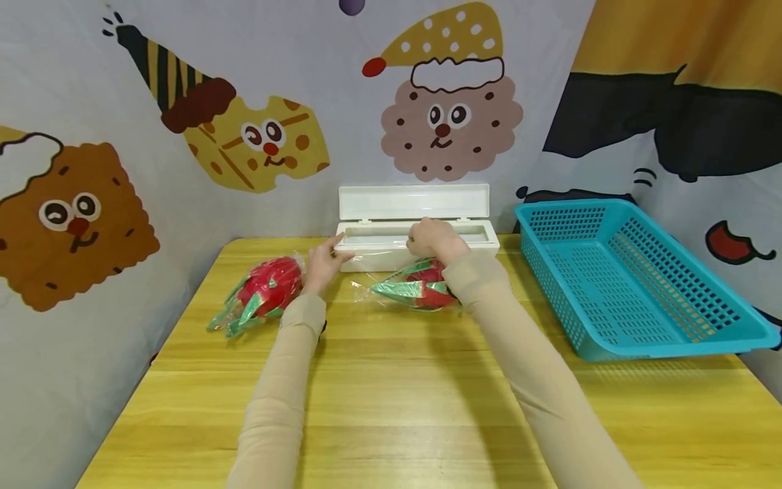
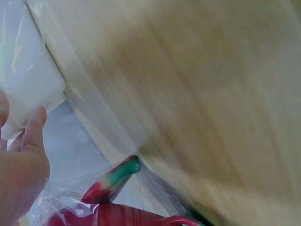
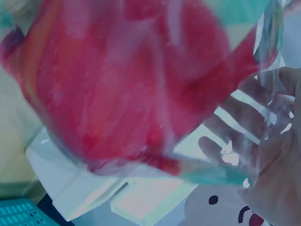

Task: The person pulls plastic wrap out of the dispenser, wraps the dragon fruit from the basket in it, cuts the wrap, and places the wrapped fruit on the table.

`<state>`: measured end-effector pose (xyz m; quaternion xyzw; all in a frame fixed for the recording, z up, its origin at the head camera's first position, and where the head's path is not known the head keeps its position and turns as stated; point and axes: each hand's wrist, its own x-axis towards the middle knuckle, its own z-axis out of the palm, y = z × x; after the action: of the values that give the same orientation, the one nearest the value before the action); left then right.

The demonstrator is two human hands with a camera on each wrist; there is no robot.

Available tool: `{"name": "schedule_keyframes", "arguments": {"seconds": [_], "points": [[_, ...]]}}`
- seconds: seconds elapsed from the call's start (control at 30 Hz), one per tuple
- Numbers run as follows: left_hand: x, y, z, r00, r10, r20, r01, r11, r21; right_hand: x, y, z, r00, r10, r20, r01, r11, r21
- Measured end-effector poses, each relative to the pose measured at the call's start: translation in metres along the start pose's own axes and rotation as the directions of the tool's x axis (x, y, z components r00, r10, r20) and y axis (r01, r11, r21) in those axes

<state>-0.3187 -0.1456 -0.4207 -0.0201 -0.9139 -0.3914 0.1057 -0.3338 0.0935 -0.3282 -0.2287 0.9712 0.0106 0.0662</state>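
Observation:
A long white cling film box (image 1: pixel 400 262) stands at the back of the table, its lid (image 1: pixel 414 202) raised. My left hand (image 1: pixel 322 263) grips the box's left end, thumb at the front. Curled over the open trough, my right hand (image 1: pixel 432 238) pinches clear cling film (image 1: pixel 364 259) that hangs down the front. Below that wrist lies a red dragon fruit (image 1: pixel 421 285) with green tips, under film; in the right wrist view the dragon fruit (image 3: pixel 136 84) fills the foreground, with fingers (image 3: pixel 254 110) behind it. A second, film-wrapped dragon fruit (image 1: pixel 271 285) lies left of my left hand.
A turquoise plastic basket (image 1: pixel 586 343) stands on the right side of the wooden table (image 1: pixel 391 407). Behind the table hangs a white cloth (image 1: pixel 354 122) printed with cartoon biscuits and cheese, close to the raised lid.

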Motion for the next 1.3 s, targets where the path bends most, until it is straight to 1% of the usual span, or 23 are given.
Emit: {"name": "schedule_keyframes", "arguments": {"seconds": [0.1, 0.2, 0.3, 0.33, 0.43, 0.5, 0.6, 0.67, 0.77, 0.83, 0.9, 1.0, 1.1, 1.2, 1.3], "points": [[0.002, 0.001, 0.005, 1.0, 0.006, 0.002, -0.006, 1.0, -0.016, -0.008, 0.016, 0.0, 0.999, 0.05, -0.004, -0.05, 0.999, -0.005], [0.002, -0.001, 0.004, 1.0, 0.011, 0.011, -0.011, 0.999, -0.036, -0.018, 0.041, 0.001, 0.996, 0.081, 0.022, -0.081, 0.997, -0.014], [0.002, -0.002, 0.003, 1.0, 0.014, 0.012, -0.013, 0.999, -0.039, -0.027, 0.068, 0.004, 0.994, 0.087, 0.06, -0.088, 0.996, 0.018], [0.001, -0.003, 0.001, 1.0, 0.013, 0.01, -0.013, 0.999, -0.033, -0.029, 0.075, 0.006, 0.995, 0.078, 0.068, -0.08, 0.996, 0.035], [0.001, -0.002, 0.0, 1.0, 0.012, 0.009, -0.012, 1.0, -0.013, -0.034, 0.085, 0.014, 0.995, 0.089, 0.049, -0.093, 0.991, 0.096], [0.001, 0.0, 0.0, 1.0, 0.008, 0.012, -0.008, 1.0, -0.012, -0.036, 0.089, 0.02, 0.996, 0.088, 0.011, -0.089, 0.986, 0.139], [0.0, 0.001, 0.0, 1.0, 0.004, 0.013, -0.003, 1.0, -0.005, -0.039, 0.093, 0.031, 0.995, 0.062, -0.076, -0.046, 0.979, 0.201], [0.0, 0.002, 0.0, 1.0, 0.003, 0.013, -0.002, 1.0, -0.008, -0.04, 0.095, 0.037, 0.99, 0.048, -0.13, -0.017, 0.973, 0.232], [-0.001, 0.001, -0.001, 1.0, 0.003, 0.011, -0.003, 1.0, -0.01, -0.042, 0.098, 0.044, 0.98, 0.05, -0.192, 0.0, 0.968, 0.253], [-0.001, 0.001, -0.002, 1.0, -0.001, 0.008, 0.001, 1.0, -0.013, -0.043, 0.101, 0.048, 0.971, 0.064, -0.231, -0.004, 0.967, 0.253], [-0.001, 0.0, -0.002, 1.0, 0.0, 0.003, 0.0, 1.0, -0.007, -0.045, 0.104, 0.053, 0.957, 0.086, -0.278, -0.017, 0.97, 0.241], [-0.001, 0.0, -0.003, 1.0, 0.007, 0.001, -0.007, 1.0, 0.001, -0.048, 0.108, 0.059, 0.926, 0.12, -0.358, -0.043, 0.975, 0.217], [-0.001, 0.0, -0.003, 1.0, 0.009, 0.0, -0.009, 1.0, -0.007, -0.051, 0.111, 0.063, 0.895, 0.133, -0.425, -0.053, 0.98, 0.193], [-0.001, -0.001, -0.004, 1.0, 0.019, 0.002, -0.019, 1.0, -0.005, -0.052, 0.112, 0.066, 0.877, 0.136, -0.461, -0.059, 0.983, 0.176], [0.0, -0.002, -0.003, 1.0, 0.02, 0.011, -0.02, 1.0, -0.009, -0.053, 0.113, 0.067, 0.863, 0.18, -0.472, -0.104, 0.978, 0.183]]}}
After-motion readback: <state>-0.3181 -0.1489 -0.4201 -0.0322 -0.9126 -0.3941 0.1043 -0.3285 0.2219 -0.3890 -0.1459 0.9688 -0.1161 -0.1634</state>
